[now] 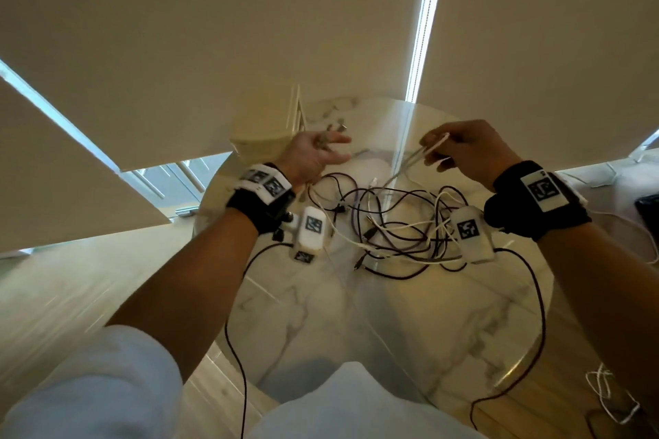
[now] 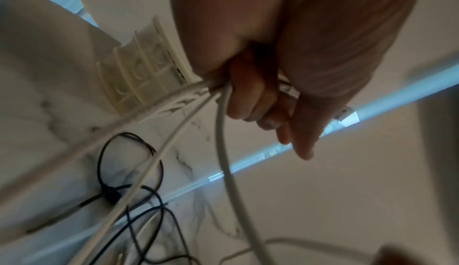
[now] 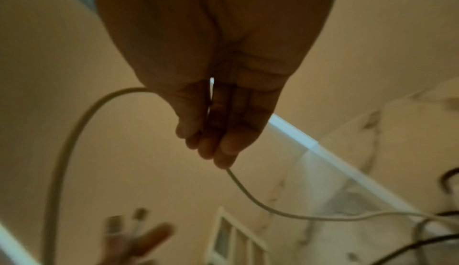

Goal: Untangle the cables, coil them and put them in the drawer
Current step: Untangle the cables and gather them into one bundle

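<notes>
A tangle of black, purple and white cables (image 1: 392,224) lies on the round marble table (image 1: 410,314). My left hand (image 1: 317,153) is raised over the far left of the pile, and its curled fingers (image 2: 250,96) grip several strands of a white cable (image 2: 223,151); plug ends stick out past the fingers. My right hand (image 1: 460,150) is raised at the far right and pinches a white cable (image 3: 248,196) between thumb and fingertips (image 3: 218,151). That cable loops round behind the hand and runs down to the pile.
A cream drawer unit (image 1: 264,132) stands at the table's far left edge, beside my left hand. Roller blinds (image 1: 249,28) hang behind the table. Black leads from the wrist cameras trail off the table's near side. A loose white cable (image 1: 606,392) lies on the floor at right.
</notes>
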A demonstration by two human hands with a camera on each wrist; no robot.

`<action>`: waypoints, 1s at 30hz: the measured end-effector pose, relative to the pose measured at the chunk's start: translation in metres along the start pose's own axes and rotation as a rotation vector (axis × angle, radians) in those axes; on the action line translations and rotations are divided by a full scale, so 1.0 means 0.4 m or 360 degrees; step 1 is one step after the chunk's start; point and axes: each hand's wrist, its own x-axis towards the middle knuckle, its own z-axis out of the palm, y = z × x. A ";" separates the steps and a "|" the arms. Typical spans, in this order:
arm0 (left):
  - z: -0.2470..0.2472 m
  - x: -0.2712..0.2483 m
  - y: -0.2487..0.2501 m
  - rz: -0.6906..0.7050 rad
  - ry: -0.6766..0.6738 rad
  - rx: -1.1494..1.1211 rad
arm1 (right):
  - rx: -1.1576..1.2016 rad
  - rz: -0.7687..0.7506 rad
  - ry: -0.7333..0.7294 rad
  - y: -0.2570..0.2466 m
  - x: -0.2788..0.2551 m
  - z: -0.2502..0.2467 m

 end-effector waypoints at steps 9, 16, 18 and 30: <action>0.165 -0.003 0.030 0.0240 -0.0177 -0.0089 | 0.0464 -0.0442 -0.0070 -0.098 -0.052 -0.009; 0.117 -0.016 0.146 0.0519 -0.0328 -0.0506 | -0.0344 0.0401 -0.0535 0.111 -0.004 0.107; 0.107 -0.018 0.163 0.0550 -0.0336 -0.0494 | -0.0163 0.0440 -0.0424 0.094 0.002 0.104; 0.188 -0.017 0.049 0.0185 -0.0323 0.0030 | 0.0020 -0.0405 -0.0106 -0.096 -0.035 0.011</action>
